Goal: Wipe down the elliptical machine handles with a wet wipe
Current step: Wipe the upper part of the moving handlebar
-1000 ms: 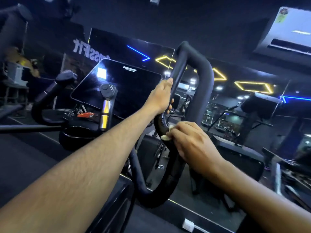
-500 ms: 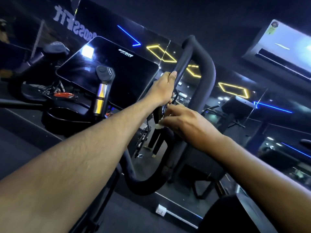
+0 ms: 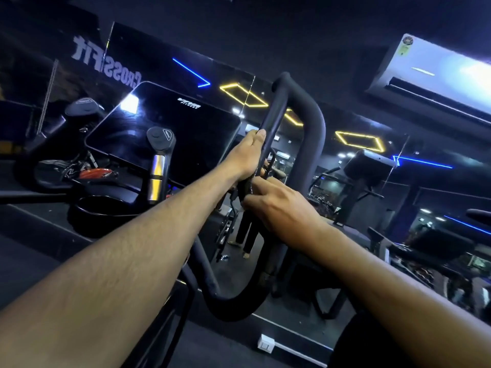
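Observation:
The black looped handle of the elliptical machine rises in the centre of the head view. My left hand grips its near bar high up, fingers wrapped round it. Just below, my right hand is curled round the same bar, touching my left hand. The wet wipe is hidden under my right fingers in this frame. A short inner grip with a shiny metal band stands upright left of centre.
The dark console screen sits behind the handles. A second black handle is at the far left. A mirror wall ahead reflects gym machines and neon lights. An air conditioner hangs at upper right. A white socket lies on the floor.
My right hand has slid up the bar until it meets my left hand, and the white wipe that showed under it is now covered. The view has swung slightly.

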`<state>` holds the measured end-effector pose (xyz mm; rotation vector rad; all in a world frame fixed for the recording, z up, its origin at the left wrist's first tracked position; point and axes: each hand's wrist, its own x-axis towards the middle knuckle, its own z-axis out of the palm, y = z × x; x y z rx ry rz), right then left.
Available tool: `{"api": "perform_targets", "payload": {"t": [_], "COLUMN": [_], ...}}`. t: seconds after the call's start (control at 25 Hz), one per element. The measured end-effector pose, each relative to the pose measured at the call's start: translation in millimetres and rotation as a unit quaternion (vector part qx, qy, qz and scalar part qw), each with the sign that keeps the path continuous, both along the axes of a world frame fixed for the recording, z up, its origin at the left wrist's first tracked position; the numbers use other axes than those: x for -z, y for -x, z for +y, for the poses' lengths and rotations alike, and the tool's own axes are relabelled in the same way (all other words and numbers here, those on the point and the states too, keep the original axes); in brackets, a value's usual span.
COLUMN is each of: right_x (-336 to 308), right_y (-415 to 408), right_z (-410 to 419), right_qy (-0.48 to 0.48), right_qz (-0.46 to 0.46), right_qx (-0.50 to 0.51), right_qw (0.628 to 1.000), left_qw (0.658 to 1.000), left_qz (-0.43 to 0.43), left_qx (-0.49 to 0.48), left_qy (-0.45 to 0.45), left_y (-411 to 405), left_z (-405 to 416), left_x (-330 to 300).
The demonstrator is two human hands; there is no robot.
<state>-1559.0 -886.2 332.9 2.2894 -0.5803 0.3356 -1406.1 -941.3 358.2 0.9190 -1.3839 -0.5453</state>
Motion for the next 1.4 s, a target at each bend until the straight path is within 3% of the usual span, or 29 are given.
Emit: {"api": "perform_targets", "payload": {"t": [0.12,0.4,0.68,0.92,1.0,1.16,1.4], "right_x": [5.4,-18.5,-15.7,-25.7,-31.8,-34.8,-31.8], "right_y": [6.0,42.6,9.5,26.2,16.6,15.7,36.0], "right_z": [-1.8,25.0,6.7,15.7,9.4,-6.9,-6.3], "right_qy": [0.032,0.01,0.009,0.024,0.0,-0.098,-0.056], "right_qz": [0.004,0.203,0.121,0.242,0.221,0.082,0.138], "right_qx": [0.004,-0.02,-0.011,-0.027,-0.044,-0.076,-0.102], "right_qw": [0.999,0.979,0.993,0.97,0.974,0.989,0.984], "left_qw": [1.0,1.0,0.999,0.999,0.999,0.999,0.999], "left_qz": [0.002,0.009,0.009,-0.002,0.008,0.014,0.019], "left_qx": [0.014,0.017,0.047,0.033,0.036,0.039,0.049], "left_qy": [-0.009,-0.001,-0.005,-0.007,-0.004,-0.002,0.004], "left_y": [-0.2,-1.1,-5.7,-3.8,-4.3,-4.7,-5.1], "left_z": [3.9,-0.8,-3.5,0.8,-0.7,-2.5,-5.6], "left_x": [1.6,4.6,5.9,6.5,6.7,8.0,11.0]}}
